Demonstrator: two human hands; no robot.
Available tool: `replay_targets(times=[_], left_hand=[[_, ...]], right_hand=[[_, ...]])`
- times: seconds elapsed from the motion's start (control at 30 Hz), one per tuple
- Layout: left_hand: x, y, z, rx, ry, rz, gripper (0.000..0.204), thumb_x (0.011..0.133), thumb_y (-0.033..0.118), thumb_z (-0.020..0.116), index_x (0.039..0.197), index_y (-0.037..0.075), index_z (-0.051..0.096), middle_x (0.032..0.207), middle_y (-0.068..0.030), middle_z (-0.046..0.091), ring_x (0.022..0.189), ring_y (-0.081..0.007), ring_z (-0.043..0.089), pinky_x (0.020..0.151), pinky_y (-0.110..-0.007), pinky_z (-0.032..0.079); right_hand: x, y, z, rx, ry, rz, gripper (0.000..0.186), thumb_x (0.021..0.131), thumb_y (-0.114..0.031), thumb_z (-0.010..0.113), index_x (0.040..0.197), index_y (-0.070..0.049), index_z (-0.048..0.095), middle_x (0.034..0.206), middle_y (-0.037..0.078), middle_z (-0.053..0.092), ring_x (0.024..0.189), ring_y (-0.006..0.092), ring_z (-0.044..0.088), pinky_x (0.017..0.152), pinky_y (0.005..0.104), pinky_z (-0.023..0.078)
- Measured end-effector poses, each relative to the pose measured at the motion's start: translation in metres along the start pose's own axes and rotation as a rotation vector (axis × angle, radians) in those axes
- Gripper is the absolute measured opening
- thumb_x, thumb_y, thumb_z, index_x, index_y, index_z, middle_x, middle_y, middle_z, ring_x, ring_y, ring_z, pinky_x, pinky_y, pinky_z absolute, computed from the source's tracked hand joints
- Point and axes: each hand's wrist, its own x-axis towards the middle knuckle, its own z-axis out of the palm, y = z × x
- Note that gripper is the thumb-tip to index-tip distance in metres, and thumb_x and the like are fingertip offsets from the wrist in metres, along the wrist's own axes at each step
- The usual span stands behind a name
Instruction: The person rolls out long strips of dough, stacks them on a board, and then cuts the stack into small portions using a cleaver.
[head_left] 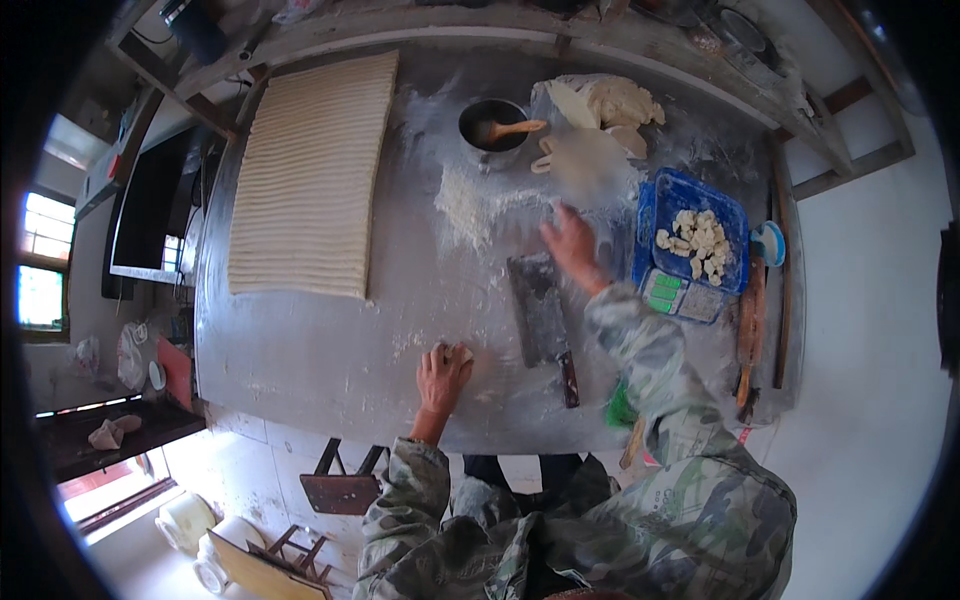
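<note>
My left hand rests on the metal table, fingers curled over a small object I cannot make out. My right hand reaches forward, fingers apart, below a blurred pale mass by the dough lumps. A dark cleaver lies between my hands. Loose flour is spread near a metal pot with a wooden-handled brush in it.
A ridged dough sheet covers the back left. At right are a blue tray of dough pieces on a scale and a rolling pin. A stool stands below the front edge; wooden shelving runs behind.
</note>
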Motion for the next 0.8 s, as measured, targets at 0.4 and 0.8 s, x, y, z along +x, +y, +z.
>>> replay_targets(times=[0.4,0.8], left_hand=[[0.032,0.016,0.024,-0.094,0.032,-0.146,0.032,0.078,0.019,0.074,0.108,0.011,0.069,0.106,-0.0112,0.059,0.086,-0.0333,0.065,0.069,-0.045,0.056],[0.083,0.084,-0.015,-0.936,0.092,-0.899,0.022,0.093,0.022,0.069,0.102,0.002,0.071,0.070,0.0042,0.052,0.062,-0.0061,0.047,0.053,-0.026,0.038]], right_hand=[[0.120,0.169,0.038,-0.368,-0.005,-0.210,0.046,0.075,-0.023,0.075,0.115,-0.004,0.061,0.110,0.015,0.066,0.102,0.0362,0.064,0.086,0.0453,0.053],[0.069,0.098,-0.068,0.691,-0.190,0.278,0.030,0.074,-0.019,0.066,0.093,0.004,0.069,0.087,0.018,0.071,0.079,0.0289,0.069,0.071,0.0394,0.052]])
